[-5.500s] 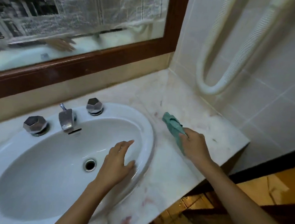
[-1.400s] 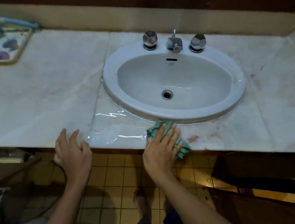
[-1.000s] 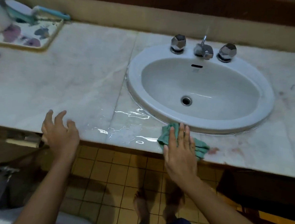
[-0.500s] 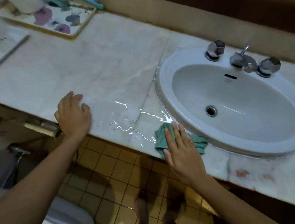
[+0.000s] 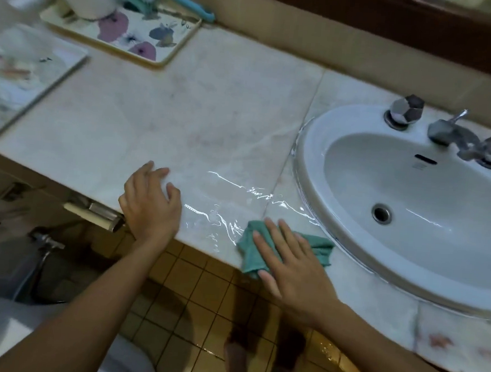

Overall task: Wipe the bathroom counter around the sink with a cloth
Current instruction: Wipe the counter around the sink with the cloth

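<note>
Marble counter (image 5: 185,107) w/ sink (image 5: 309,157), tray (image 5: 141,32), cloth (image 5: 318,247), water (image 5: 221,213).

Right hand (image 5: 291,265) is flat, palm down, fingers straight and slightly fanned, its forearm reaching in from the lower right. Left hand (image 5: 148,204) is palm down too, fingers loosely bent, thumb out sideways, arm stretched from the lower left. The hands are apart.

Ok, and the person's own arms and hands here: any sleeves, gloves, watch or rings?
No gloves on the left hand or the right hand. No ring, watch or bracelet shows on either. The left forearm and right forearm are bare to the picture's edge, so no sleeve is in view.
</note>
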